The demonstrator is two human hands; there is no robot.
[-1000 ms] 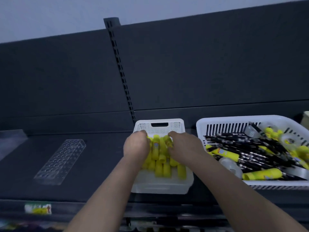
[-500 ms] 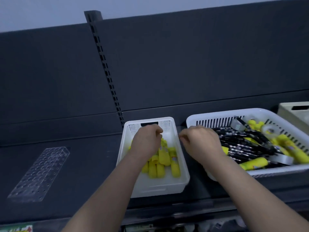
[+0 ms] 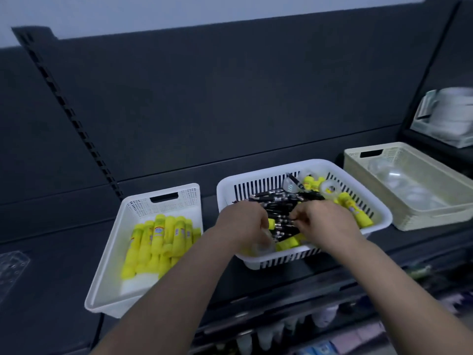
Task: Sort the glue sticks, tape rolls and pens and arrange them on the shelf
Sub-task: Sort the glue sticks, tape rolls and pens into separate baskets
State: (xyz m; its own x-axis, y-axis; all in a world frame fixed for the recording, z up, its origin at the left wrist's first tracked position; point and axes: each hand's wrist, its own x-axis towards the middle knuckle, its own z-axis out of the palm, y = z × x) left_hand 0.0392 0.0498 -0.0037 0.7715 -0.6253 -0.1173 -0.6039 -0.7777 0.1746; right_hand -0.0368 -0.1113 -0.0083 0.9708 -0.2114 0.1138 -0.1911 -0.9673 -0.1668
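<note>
Nearest, two bare forearms reached over the front edge of the dark shelf (image 3: pixel 58 265). On its left side stood a small white basket (image 3: pixel 107 265) holding the sorted glue sticks (image 3: pixel 156 242), yellow and lying side by side. At the far left edge lay a clear holder (image 3: pixel 10 265) with rows of holes.

Just right of the small basket sat a slotted white basket (image 3: pixel 378 219), and both hands were inside it. The left hand (image 3: pixel 243 224) had its fingers (image 3: pixel 262 219) curled down beside a yellow cap; whether they grasped it, I could not tell. The right hand (image 3: pixel 327 221) had its fingers (image 3: pixel 297 216) drawn together at the heap of black pens (image 3: pixel 276 201), the grasp itself blurred.

Behind the hands, loose glue sticks (image 3: pixel 357 213) and a tape roll (image 3: pixel 330 188) lay among the pens. Farther right, a cream basket (image 3: pixel 435 216) held clear tape rolls (image 3: pixel 394 175). The dark back panel (image 3: pixel 230 111) rose behind everything.
</note>
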